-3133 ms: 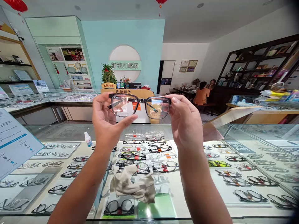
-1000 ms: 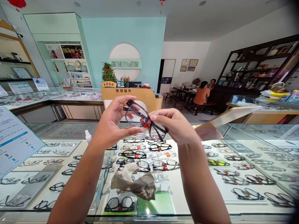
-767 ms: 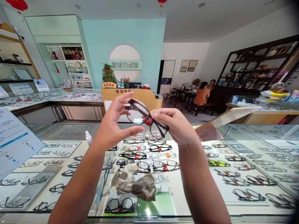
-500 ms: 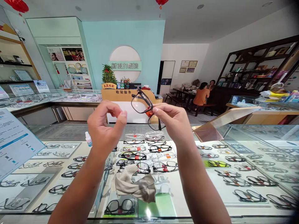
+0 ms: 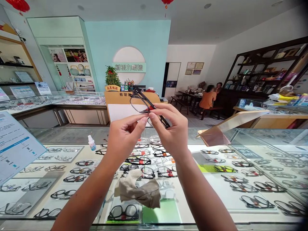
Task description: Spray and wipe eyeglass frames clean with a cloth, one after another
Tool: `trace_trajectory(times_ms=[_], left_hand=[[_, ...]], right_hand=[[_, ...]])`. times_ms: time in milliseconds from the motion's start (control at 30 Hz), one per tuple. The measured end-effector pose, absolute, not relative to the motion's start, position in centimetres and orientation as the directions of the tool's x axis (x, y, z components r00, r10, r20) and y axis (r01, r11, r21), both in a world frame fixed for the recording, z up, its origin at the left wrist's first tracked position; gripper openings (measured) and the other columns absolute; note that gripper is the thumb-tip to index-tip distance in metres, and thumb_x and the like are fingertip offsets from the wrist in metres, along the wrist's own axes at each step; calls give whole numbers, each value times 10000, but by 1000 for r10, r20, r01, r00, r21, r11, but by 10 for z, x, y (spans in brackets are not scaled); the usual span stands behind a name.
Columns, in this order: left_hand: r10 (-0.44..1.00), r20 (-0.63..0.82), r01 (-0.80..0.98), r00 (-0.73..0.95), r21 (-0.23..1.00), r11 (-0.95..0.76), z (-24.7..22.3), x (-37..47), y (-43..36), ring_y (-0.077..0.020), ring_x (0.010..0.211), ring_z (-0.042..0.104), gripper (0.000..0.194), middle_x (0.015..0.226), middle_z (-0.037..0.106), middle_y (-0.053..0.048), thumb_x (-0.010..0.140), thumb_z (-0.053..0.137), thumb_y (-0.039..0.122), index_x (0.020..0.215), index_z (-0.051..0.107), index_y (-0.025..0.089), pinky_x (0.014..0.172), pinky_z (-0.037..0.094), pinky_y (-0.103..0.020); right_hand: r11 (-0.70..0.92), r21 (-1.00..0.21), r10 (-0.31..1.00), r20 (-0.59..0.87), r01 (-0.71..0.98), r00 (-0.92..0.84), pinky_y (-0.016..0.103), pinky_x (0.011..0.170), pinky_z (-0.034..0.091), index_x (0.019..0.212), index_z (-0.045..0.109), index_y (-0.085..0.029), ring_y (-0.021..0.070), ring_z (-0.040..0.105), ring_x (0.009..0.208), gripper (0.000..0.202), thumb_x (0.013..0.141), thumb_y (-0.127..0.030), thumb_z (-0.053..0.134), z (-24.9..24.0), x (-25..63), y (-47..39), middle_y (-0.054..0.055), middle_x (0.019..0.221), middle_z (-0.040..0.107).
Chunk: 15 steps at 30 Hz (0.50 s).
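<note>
Black-framed glasses (image 5: 140, 105) with a red tag are held up above the glass counter, tilted, their temples folded. My right hand (image 5: 169, 128) grips them near the bridge, thumb and fingers pinched on the frame. From the left, my left hand (image 5: 127, 131) meets the lower edge of the frame with thumb and forefinger pressed together; its fingertips are partly hidden. Below the hands a crumpled beige cloth (image 5: 139, 190) lies on the counter. A small white spray bottle (image 5: 91, 143) stands to the left of my left hand.
Rows of glasses (image 5: 138, 160) fill the glass display counter (image 5: 187, 226). A printed sheet (image 5: 16, 146) stands at the left, and a wooden-edged mirror (image 5: 216, 136) at the right. Beyond are a cashier desk (image 5: 154, 98) and a seated person in orange (image 5: 207, 98).
My left hand has moved right and now meets the glasses. My right hand and the glasses have shifted slightly left, and the glasses have turned.
</note>
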State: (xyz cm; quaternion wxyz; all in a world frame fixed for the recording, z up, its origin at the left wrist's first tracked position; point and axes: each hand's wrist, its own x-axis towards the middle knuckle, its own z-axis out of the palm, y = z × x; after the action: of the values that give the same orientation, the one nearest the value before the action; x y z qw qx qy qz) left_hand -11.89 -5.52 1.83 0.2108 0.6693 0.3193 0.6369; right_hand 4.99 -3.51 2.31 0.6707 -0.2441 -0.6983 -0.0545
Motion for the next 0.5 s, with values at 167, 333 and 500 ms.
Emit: trace_trajectory(times_ms=[167, 333, 500], left_hand=[[752, 659, 107, -14, 749, -654, 21, -117, -55, -89, 521, 430, 358, 583, 525, 26, 968, 803, 488, 1114, 920, 183, 472, 340, -226], [777, 629, 30, -29, 778, -628, 24, -118, -49, -95, 508, 420, 397, 549, 502, 38, 906, 864, 515, 1107, 919, 176, 477, 347, -240], [779, 624, 21, -68, 781, -624, 22, -123, -38, -95, 497, 362, 355, 521, 458, 50, 854, 905, 548, 943, 908, 204, 472, 277, -260]], right_hand=[[856, -177, 193, 981, 485, 18, 462, 1006, 645, 1029, 841, -267, 259, 817, 1110, 113, 1042, -238, 732, 22, 47, -36, 81, 1195, 862], [837, -174, 224, 974, 519, -36, 473, 1022, 633, 1091, 851, -270, 271, 810, 1143, 142, 1065, -257, 712, 21, 47, -39, 102, 1252, 849], [807, -160, 268, 957, 569, -111, 497, 1038, 620, 1161, 863, -282, 283, 798, 1169, 206, 1082, -281, 672, 22, 46, -41, 100, 1290, 845]])
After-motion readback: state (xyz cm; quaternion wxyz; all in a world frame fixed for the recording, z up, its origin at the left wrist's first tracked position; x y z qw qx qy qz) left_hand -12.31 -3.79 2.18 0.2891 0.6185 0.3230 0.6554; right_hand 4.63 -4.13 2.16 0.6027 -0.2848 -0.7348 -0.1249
